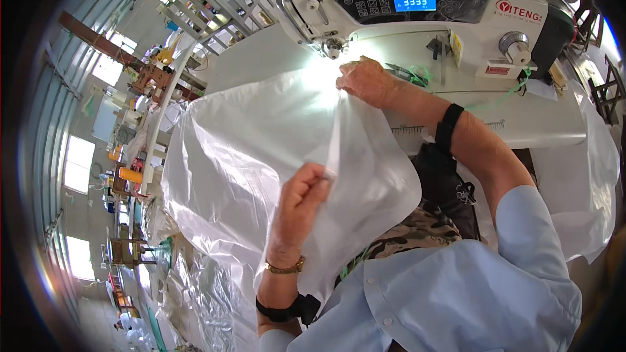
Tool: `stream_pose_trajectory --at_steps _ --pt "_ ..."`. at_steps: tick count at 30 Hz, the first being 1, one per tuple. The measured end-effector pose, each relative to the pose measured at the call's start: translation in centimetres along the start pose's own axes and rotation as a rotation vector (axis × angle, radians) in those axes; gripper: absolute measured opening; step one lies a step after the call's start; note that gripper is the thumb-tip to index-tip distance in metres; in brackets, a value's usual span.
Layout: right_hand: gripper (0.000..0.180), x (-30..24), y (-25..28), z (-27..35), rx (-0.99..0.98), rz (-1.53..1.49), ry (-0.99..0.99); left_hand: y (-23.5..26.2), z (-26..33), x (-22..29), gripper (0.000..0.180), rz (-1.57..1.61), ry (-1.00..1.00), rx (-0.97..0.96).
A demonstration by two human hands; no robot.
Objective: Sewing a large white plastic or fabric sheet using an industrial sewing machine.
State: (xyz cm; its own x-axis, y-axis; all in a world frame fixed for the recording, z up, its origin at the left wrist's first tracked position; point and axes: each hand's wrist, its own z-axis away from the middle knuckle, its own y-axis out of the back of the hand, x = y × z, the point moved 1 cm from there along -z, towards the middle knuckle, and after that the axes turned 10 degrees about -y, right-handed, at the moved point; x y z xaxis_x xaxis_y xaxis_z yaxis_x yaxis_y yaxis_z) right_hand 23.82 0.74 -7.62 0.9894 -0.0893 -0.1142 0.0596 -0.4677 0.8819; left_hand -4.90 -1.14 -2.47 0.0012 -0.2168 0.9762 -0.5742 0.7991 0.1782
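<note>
A large sheet of white, shiny plastic-like material (228, 137) drapes over the sewing table and down over my lap. My left hand (304, 199) pinches its edge close to my body. Farther off, my right hand (366, 82) grips the same edge just in front of the needle area. Between the two hands the edge runs as a taut, narrow fold. The white sewing machine (313, 3) stands beyond, its lamp shining brightly on the material by the presser foot (332, 47). Glare hides whether the material lies under the foot.
Right of the needle, small snips (407, 73) lie on the table with green thread (420, 78). A ruler strip (407, 130) marks the table's near edge. More white sheeting (574, 176) hangs at the right, and crumpled clear plastic (202, 300) lies at the lower left. A metal rack (218, 6) stands behind.
</note>
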Motion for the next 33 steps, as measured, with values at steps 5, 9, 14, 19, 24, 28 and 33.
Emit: stream_pose_trajectory --at_steps 5,9,14,19,24,28,33 --pt "0.014 0.8 1.3 1.5 -0.073 -0.137 -0.079 -3.0 0.4 -3.0 0.007 0.07 0.011 -0.107" --pt "0.012 -1.5 5.2 5.2 0.094 -0.458 -0.21 -3.4 1.3 -5.3 0.007 -0.048 -0.042 -0.118" --pt "0.015 -6.1 4.8 14.6 0.069 -0.348 -0.32 -3.6 2.1 -6.1 0.006 -0.017 0.029 -0.037" --pt "0.025 -8.0 3.1 20.4 -0.099 -0.26 -0.473 -3.5 2.2 -6.0 0.011 -0.047 -0.046 -0.012" --pt "0.027 -8.2 1.0 21.3 -0.205 -0.376 -0.579 -3.9 2.1 -6.2 0.013 0.051 0.015 0.004" --pt "0.019 -10.0 4.7 19.9 -0.096 -0.684 -0.515 -3.2 2.4 -6.1 0.011 0.062 -0.006 0.026" --pt "0.014 -12.2 8.3 17.4 -0.049 -0.724 -0.214 -3.0 2.4 -5.5 0.009 0.018 0.06 0.029"
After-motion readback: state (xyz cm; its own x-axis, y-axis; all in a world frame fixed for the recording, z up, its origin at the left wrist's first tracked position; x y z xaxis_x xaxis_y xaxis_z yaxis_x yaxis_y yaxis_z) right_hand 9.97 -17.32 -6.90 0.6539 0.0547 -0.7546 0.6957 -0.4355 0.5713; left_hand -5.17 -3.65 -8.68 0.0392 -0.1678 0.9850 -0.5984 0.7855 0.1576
